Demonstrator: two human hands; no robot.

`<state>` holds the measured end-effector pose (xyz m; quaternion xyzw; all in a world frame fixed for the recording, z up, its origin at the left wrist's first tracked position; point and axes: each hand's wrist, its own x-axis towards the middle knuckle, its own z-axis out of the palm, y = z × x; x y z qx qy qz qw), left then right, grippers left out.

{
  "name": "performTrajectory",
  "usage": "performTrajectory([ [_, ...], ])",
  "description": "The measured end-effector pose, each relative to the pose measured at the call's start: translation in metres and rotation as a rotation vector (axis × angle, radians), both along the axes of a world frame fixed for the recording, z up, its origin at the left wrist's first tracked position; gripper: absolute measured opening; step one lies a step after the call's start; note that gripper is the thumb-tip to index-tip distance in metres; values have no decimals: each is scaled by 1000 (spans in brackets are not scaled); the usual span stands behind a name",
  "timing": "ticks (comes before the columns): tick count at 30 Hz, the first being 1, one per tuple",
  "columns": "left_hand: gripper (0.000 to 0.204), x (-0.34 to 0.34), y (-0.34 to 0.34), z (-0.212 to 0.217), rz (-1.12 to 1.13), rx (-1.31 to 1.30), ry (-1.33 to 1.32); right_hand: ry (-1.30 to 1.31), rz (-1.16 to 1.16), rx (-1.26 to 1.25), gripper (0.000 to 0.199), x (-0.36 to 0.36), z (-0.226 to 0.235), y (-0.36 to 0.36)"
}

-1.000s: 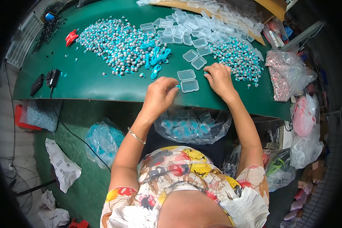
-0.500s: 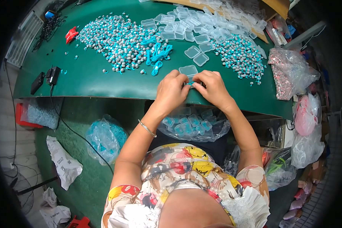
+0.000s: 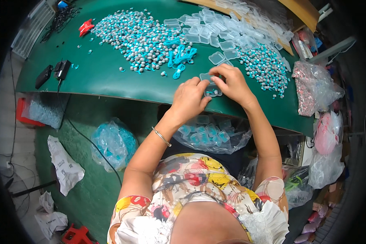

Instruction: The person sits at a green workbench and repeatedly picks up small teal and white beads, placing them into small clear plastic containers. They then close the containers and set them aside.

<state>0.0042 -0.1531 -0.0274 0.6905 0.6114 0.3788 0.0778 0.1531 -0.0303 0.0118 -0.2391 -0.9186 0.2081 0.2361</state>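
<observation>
At the table's near edge a small clear plastic case (image 3: 213,91) stands with its lid (image 3: 205,76) raised. Inside lie small blue and grey pieces, partly covered by fingers. My left hand (image 3: 188,97) grips the case's left side between thumb and fingers. From the right, my right hand (image 3: 233,84) curls over the lid and upper right edge, its fingertips closed on the case. Farther off lies a heap of grey-and-blue earplug-like pieces (image 3: 136,38), with bundled blue cords (image 3: 181,57) at its right end. A second heap of such pieces (image 3: 266,67) is to the right.
Many clear cases (image 3: 215,26) are piled at the back of the green table (image 3: 110,83). Below its edge, a clear bag (image 3: 209,136) holds filled cases. Beside the right heap sits a bag of pinkish pieces (image 3: 313,87). Black adapters (image 3: 61,70) lie at left.
The view has shifted slightly. My hands have opened apart a little, showing more of the case and its contents. My right hand has moved up to the lid.
</observation>
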Motion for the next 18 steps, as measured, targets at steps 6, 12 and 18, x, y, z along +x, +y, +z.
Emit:
performTrajectory([
  [6,34,-4,-14,0,4,29,28,-8,349,169,28,-73,-8,11],
  [12,35,-3,-14,-4,0,65,19,-61,347,251,26,-76,-20,23],
  [18,42,-7,-17,-7,22,72,-45,80,209,0,19,-10,4,3],
])
